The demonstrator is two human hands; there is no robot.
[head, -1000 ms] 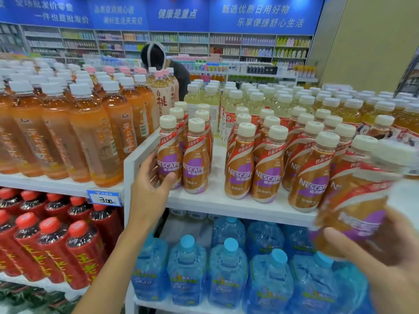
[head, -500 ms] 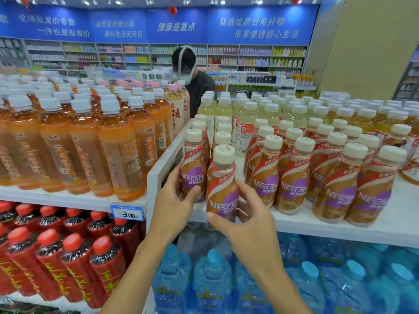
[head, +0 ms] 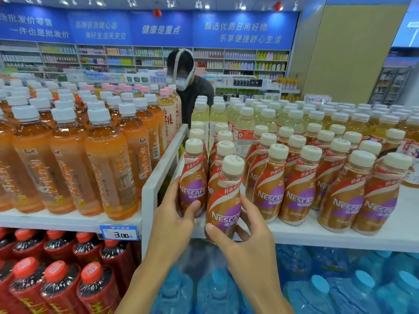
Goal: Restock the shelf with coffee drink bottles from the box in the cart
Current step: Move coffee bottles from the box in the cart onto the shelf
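Several brown and purple Nescafe coffee bottles with cream caps stand in rows on the white shelf (head: 317, 236). My right hand (head: 247, 236) grips one coffee bottle (head: 224, 200) at the shelf's front edge, thumb on its base and fingers round its right side. My left hand (head: 174, 218) holds the neighbouring front-left coffee bottle (head: 192, 186), thumb across its lower front. That bottle stands beside the white shelf divider (head: 158, 177). The cart and box are out of view.
Orange tea bottles (head: 68, 164) fill the shelf left of the divider, above a 3.00 price tag (head: 119, 233). Red-capped dark bottles (head: 56, 275) and blue water jugs (head: 215, 288) sit below. A person (head: 188, 87) stands behind the shelf. Pale yellow drinks (head: 272, 116) stand behind the coffee rows.
My right hand brought a coffee bottle from the right to the shelf's front edge, next to the bottle in my left hand. The view moved closer to the shelf.
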